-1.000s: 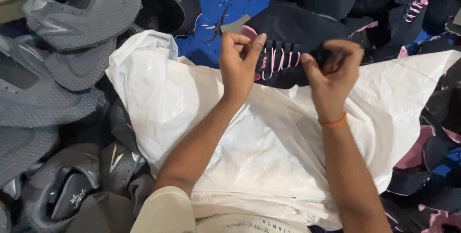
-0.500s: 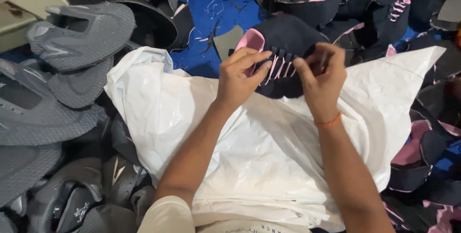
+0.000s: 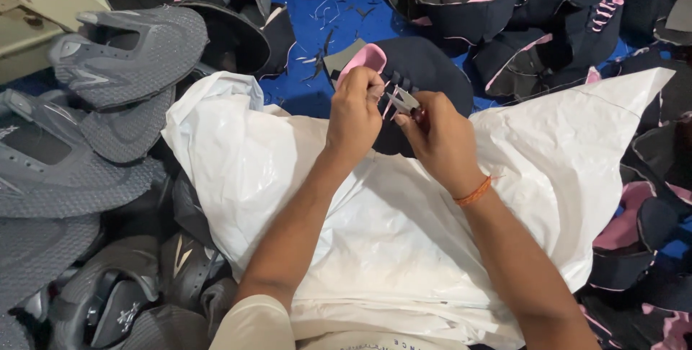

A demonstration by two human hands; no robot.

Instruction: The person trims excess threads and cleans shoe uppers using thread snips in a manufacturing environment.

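Around, grey shoe uppers (image 3: 108, 105), white sack (image 3: 404, 235) underneath, navy-pink upper (image 3: 425, 69) in both hands

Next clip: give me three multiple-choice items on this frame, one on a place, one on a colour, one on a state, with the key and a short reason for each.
1. Where do the grey shoe uppers lie?
A. left of the white sheet
B. on top of the white sheet
C. in the person's lap

2. What colour is the band on the right wrist?
A. green
B. orange
C. black

3. What is the right hand doing?
A. resting flat and empty
B. holding a small metal snipper
C. gripping a corner of the sheet

Key: 1 A, the grey pile sits beside the left edge of the white sheet. 2 B, an orange band circles that wrist. 3 B, the snipper sticks out of its fingers, at the laces of the dark shoe upper with pink lining that the left hand pinches.
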